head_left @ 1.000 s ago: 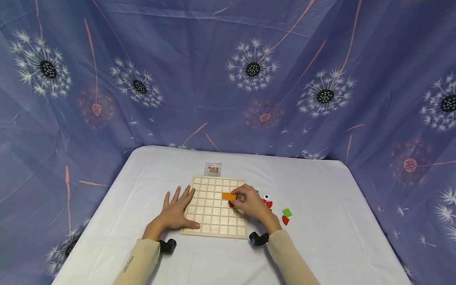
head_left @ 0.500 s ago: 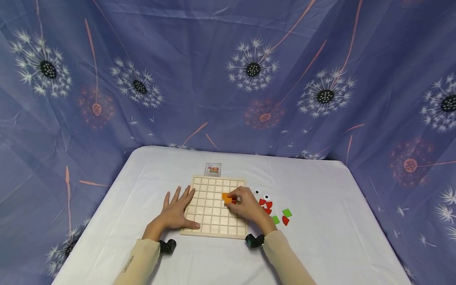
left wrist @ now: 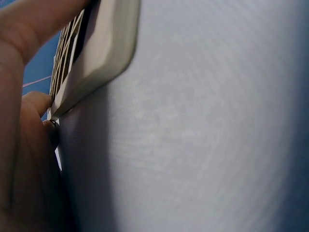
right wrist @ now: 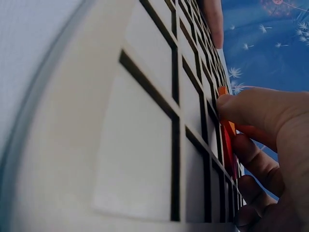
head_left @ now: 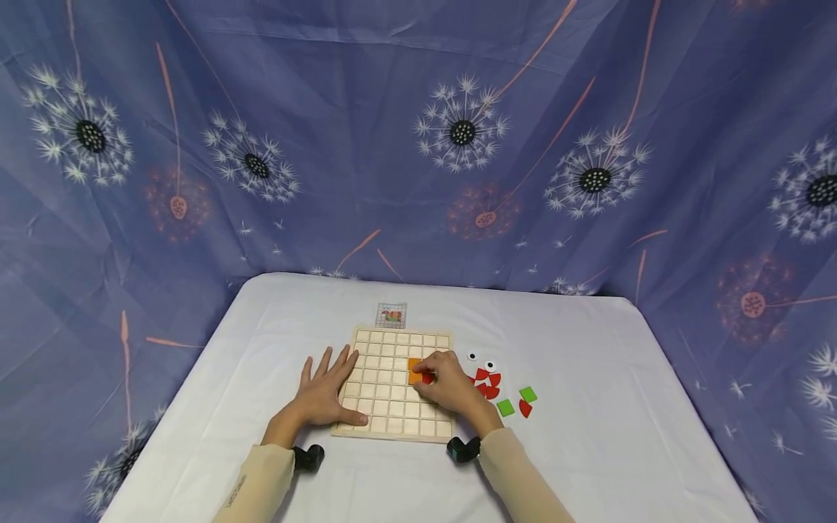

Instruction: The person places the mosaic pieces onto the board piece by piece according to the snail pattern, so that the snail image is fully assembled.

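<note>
A wooden grid board [head_left: 384, 393] lies on the white table. My left hand [head_left: 322, 401] rests spread over its left edge, thumb on the near left corner. The right hand [head_left: 451, 386] is over the right half of the board, thumb and index finger pinching a square orange tile [head_left: 415, 378] at a cell. Just beyond that tile lies another orange tile [head_left: 413, 362], partly under the fingers. A red piece [head_left: 428, 378] shows beneath the hand, and the right wrist view has this red piece [right wrist: 227, 147] beside the thumb.
Past the board's far edge lies a small gridded picture card [head_left: 391, 316]. To the right are several red quarter-round pieces [head_left: 493, 392], two green squares, one a green tile [head_left: 506, 407], and two eye discs, one an eye disc [head_left: 490, 365]. A patterned curtain [head_left: 366, 145] hangs behind.
My right hand has moved left and toward me with the orange tile, from beside the other orange tile to just in front of it. The left hand has stayed put.
</note>
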`<state>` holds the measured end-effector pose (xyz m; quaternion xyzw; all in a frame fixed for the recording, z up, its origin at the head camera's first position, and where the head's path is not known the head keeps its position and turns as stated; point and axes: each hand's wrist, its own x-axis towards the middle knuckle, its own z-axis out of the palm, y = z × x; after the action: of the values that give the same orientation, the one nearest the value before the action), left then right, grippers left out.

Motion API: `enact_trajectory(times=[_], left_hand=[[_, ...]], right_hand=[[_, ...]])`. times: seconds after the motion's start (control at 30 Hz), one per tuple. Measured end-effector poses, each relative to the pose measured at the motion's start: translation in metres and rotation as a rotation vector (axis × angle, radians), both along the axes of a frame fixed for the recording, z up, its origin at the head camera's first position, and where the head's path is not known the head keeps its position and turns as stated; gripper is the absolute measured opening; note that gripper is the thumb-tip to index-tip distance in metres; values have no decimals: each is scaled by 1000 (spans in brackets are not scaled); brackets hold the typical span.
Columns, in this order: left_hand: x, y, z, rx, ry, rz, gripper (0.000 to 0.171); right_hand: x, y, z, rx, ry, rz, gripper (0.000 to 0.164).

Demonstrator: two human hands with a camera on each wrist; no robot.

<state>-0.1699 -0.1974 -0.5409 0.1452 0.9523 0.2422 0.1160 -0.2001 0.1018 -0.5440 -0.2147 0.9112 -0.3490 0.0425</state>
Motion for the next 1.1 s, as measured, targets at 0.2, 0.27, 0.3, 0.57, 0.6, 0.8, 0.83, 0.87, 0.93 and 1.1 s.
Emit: enact_trajectory(times=[0.2, 0.27, 0.3, 0.57, 0.6, 0.8, 0.83, 0.87, 0.93, 1.1], left_hand=[[1, 1, 1, 0, -3, 1, 139], [0, 2, 2, 3, -1, 0, 138], [0, 1, 2, 2, -5, 0, 138], [3, 0, 4, 11, -2, -4, 138], [2, 0, 3, 9, -4, -3, 138], [1, 1, 2, 1, -15, 1, 139], [1, 1, 2, 2, -16, 2, 138], [1, 1, 2, 1, -17, 1, 139], [1, 1, 2, 1, -18, 2, 138], [2, 1, 2, 9, -10, 1, 138]], right_hand=[[0, -2, 2, 20, 5, -4, 21], [0, -2, 3, 22, 14, -1, 21], [0, -2, 4, 24, 16, 1, 21], [3, -2, 1, -1, 14, 3, 24], [3, -2, 1, 0, 15, -1, 25], [4, -2, 4, -9, 9, -17, 24], [5, -2, 5, -13, 8, -19, 23], [5, -3, 5, -17, 11, -18, 23], [5, -3, 6, -24, 11, -19, 23], [5, -3, 6, -8, 24, -24, 23]])
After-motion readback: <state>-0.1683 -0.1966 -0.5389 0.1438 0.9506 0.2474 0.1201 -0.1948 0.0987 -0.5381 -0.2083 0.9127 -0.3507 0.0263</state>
